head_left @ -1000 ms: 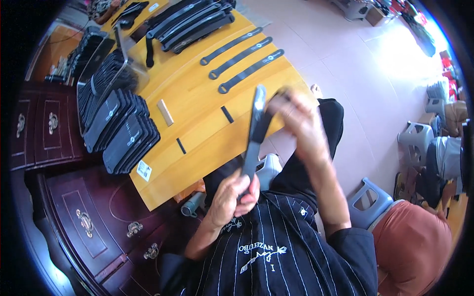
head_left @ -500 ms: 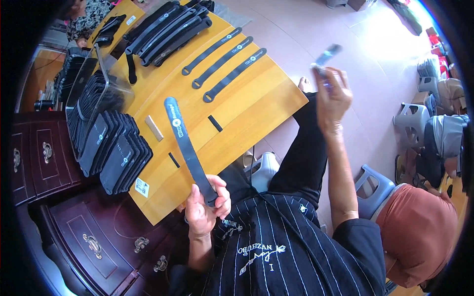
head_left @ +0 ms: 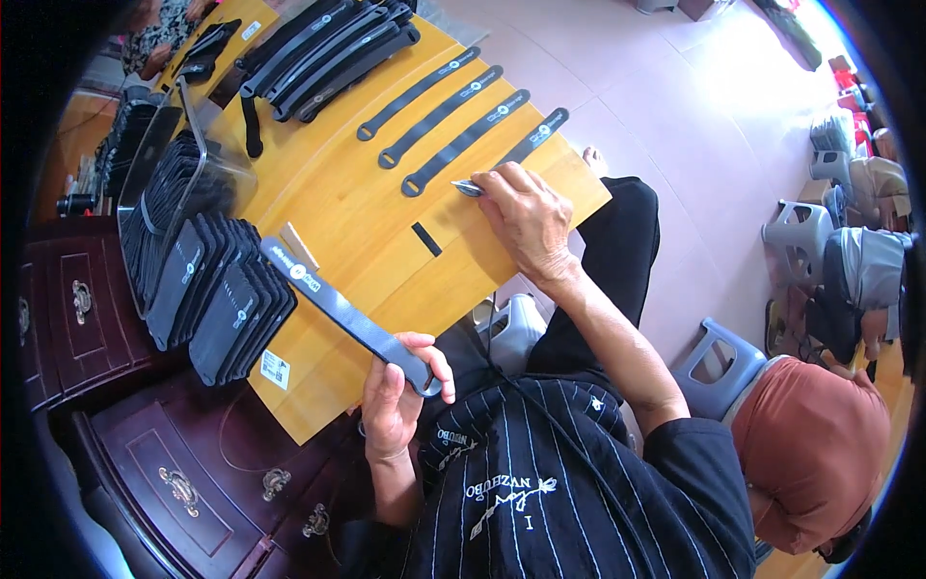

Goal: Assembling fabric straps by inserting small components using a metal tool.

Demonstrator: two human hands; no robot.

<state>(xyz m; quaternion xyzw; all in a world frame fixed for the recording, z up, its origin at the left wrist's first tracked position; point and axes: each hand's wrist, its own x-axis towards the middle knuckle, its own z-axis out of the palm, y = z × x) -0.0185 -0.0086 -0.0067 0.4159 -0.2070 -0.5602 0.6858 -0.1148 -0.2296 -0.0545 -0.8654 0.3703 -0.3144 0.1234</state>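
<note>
My left hand is closed on a dark strap near its slotted end. The strap slants up to the left over the table's front edge, its rounded end close to the stacks. Low over the table, my right hand is closed on a small pointed metal tool; only its silver tip shows, aimed left. Another strap lies beneath that hand, its slotted end hidden by the fingers. To its left, three matching straps lie side by side.
A short black strip and a thin wooden stick lie on the yellow table. Strap stacks and a clear holder stand at left, a strap pile at the back. Grey stools stand on the floor at right.
My right hand has come down from the right onto the table, where a fourth strap now lies. The left hand's strap has tipped left and lower, covering a second short black strip.
</note>
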